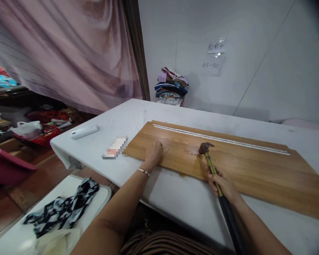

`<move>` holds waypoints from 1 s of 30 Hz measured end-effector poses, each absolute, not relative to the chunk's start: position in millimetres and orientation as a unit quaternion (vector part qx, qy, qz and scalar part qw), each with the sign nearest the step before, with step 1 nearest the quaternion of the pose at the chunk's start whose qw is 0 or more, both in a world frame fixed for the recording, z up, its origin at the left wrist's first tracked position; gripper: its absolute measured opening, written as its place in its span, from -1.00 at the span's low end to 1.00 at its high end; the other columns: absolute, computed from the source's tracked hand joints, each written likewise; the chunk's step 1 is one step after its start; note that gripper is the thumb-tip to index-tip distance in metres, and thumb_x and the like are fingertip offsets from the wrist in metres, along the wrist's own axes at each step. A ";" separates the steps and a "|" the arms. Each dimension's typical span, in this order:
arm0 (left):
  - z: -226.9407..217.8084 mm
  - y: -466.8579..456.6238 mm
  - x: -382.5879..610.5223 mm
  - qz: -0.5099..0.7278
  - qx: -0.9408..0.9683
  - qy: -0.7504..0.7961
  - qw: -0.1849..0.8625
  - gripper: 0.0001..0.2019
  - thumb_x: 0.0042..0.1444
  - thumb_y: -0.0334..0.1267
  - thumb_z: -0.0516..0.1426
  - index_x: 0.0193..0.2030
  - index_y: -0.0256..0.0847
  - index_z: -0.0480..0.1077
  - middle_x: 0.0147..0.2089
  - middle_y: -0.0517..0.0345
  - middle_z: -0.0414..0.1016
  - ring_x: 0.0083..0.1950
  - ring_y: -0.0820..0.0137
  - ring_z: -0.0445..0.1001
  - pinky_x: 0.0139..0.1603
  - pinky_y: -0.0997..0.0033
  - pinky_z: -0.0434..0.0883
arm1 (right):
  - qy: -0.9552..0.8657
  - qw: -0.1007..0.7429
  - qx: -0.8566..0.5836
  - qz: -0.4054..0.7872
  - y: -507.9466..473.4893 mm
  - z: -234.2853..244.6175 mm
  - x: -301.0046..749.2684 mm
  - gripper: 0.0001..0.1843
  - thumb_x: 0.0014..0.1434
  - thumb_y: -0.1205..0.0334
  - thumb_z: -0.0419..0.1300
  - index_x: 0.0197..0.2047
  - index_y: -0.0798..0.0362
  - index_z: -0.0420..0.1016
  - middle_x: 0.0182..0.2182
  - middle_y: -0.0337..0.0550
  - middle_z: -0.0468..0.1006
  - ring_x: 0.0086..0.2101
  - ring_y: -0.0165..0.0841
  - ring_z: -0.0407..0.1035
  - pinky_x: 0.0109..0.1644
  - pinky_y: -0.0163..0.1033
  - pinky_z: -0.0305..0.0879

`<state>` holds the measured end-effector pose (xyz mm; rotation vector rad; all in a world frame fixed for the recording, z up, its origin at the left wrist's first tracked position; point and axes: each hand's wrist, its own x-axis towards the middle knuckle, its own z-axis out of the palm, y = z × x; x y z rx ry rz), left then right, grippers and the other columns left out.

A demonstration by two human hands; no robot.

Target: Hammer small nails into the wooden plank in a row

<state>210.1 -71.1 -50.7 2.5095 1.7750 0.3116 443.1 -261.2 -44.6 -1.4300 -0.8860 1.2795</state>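
Note:
My right hand (223, 182) grips a claw hammer (211, 164) by its handle, with the rusty head held over the wooden board (255, 173). The handle is yellowish near the head and black toward the end. At the left part of the board, my left hand (154, 153) has its fingers curled together and pointing down. Its fingertips are at a few loose thin nails (166, 149); whether one is pinched between them is hidden. A short row of small nails (190, 153) stands in the board between the left hand and the hammer head.
The board lies on a white-covered table (108, 124), with a white strip (220, 139) along its far side. To the left are a blurred-out phone-like object (115, 148) and a white elongated object (85, 132). Patterned cloth (66, 209) lies on a white stool. Folded clothes (172, 86) are stacked by the wall.

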 end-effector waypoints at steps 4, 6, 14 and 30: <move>-50.2 -70.4 210.8 0.083 0.823 0.561 0.026 -0.72 0.27 -0.30 -0.17 -0.14 -0.24 0.34 -0.10 -0.02 0.42 -0.13 0.30 0.43 -0.23 0.35 0.31 | -0.369 0.483 -0.592 0.529 -261.8 -44.0 442.4 -0.61 -0.11 0.06 0.13 -0.21 0.06 0.22 -0.84 -0.50 0.22 -0.83 -0.54 -0.02 -0.75 -0.42 -0.06; -49.5 -70.8 211.4 0.079 0.827 0.556 0.026 -0.72 0.27 -0.30 -0.16 -0.17 -0.24 0.35 -0.10 -0.01 0.42 -0.16 0.31 0.43 -0.24 0.36 0.30 | -0.369 0.480 -0.592 0.532 -261.9 -44.8 442.5 -0.60 -0.11 0.06 0.13 -0.20 0.06 0.22 -0.84 -0.49 0.22 -0.83 -0.54 -0.03 -0.75 -0.42 -0.05; -45.8 -74.2 211.6 0.094 0.820 0.564 0.040 -0.73 0.26 -0.17 -0.10 -0.19 -0.23 0.36 -0.09 0.01 0.41 -0.09 0.33 0.41 -0.17 0.37 0.31 | -0.376 0.493 -0.587 0.521 -262.1 -45.3 444.3 -0.61 -0.09 0.06 0.13 -0.20 0.06 0.22 -0.84 -0.50 0.22 -0.83 -0.53 0.00 -0.75 -0.42 -0.06; -49.1 -70.9 209.9 0.082 0.825 0.558 0.032 -0.73 0.27 -0.25 -0.14 -0.18 -0.26 0.35 -0.12 -0.04 0.43 -0.10 0.30 0.43 -0.19 0.36 0.32 | -0.387 0.493 -0.580 0.520 -261.7 -48.2 444.0 -0.61 -0.07 0.07 0.11 -0.18 0.07 0.20 -0.83 -0.50 0.22 -0.82 -0.55 -0.03 -0.75 -0.43 -0.05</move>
